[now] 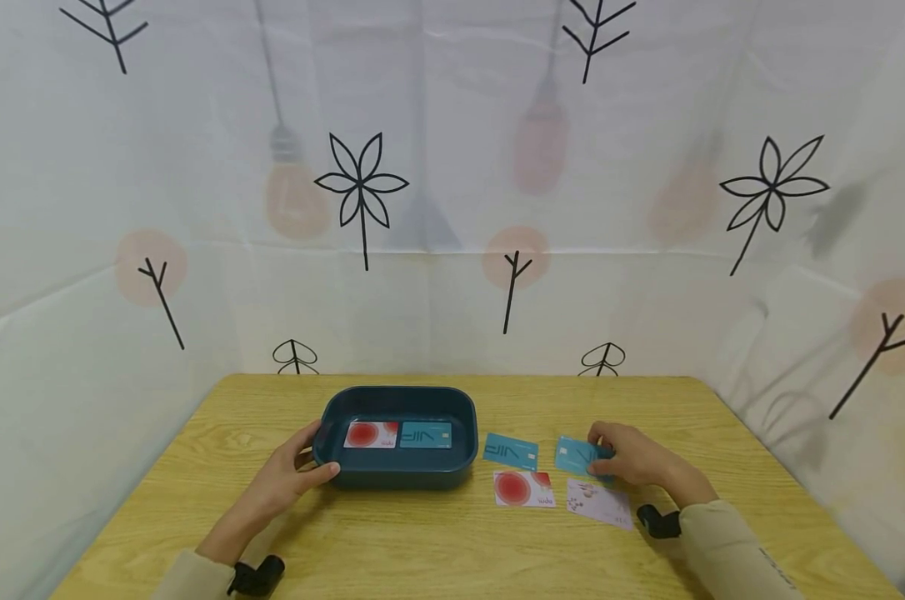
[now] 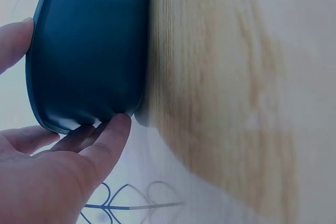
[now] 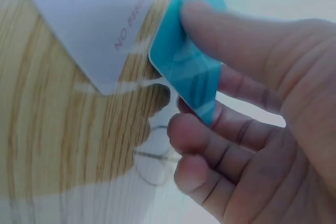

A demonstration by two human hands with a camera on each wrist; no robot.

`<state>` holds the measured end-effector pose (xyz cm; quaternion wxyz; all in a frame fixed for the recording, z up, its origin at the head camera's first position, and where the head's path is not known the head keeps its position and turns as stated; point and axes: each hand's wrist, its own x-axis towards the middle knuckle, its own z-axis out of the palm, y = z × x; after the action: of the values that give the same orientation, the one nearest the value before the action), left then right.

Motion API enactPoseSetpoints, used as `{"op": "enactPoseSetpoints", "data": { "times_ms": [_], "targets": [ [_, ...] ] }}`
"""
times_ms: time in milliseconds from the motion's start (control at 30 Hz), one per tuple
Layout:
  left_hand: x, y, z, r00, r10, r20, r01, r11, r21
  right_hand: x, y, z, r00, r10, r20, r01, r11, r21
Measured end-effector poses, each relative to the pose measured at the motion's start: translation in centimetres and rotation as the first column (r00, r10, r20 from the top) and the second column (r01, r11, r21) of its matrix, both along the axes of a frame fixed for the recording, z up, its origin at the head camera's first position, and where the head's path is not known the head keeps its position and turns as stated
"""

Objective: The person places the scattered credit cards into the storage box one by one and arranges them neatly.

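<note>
While the left hand [image 1: 274,482] is gripping the tray [image 1: 396,481] (steadying, I'm guessing), the right hand [image 1: 640,458] is pinching a blue card [image 1: 575,455]. Beside that hand, a pale card [image 1: 600,504] is lying.

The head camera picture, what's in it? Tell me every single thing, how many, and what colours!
Patterned backdrop: one, white with black plants, behind and beside
Table: one, yellow wood-grain, lower half
Tray: one, dark blue, left of centre
Tray red-circle card: one, white-red, tray's left half
Tray VIP card: one, blue, tray's right half
Loose VIP card: one, blue, right of tray
Loose red-circle card: one, white-red, nearer the person
Flowered card: one, pale pink, right of that
Held VIP card: one, blue, behind flowered card
Wrist cameras: two, black, one per wrist
Left hand: one, beige-sleeved, holding tray's left end
Right hand: one, beige-sleeved, pinching held card
</note>
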<state>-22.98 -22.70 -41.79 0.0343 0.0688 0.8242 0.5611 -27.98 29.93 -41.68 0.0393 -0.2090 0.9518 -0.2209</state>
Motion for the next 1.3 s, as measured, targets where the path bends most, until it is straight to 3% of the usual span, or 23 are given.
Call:
{"op": "enactPoseSetpoints", "data": {
  "times_ms": [467, 1300],
  "targets": [
    [0.0, -0.01, 0.0, 1.0, -0.003, 0.0, 0.003, 1.0, -0.004, -0.59, -0.02, -0.5, 0.992, -0.013, -0.126, 0.013, 1.0, -0.007],
    [-0.05, -0.02, -0.11, 1.0, -0.004, -0.002, 0.004, 1.0, -0.004, -0.69, -0.5, -0.36, 0.985, -0.015, -0.174, 0.005, 0.998, -0.057]
  ]
}}
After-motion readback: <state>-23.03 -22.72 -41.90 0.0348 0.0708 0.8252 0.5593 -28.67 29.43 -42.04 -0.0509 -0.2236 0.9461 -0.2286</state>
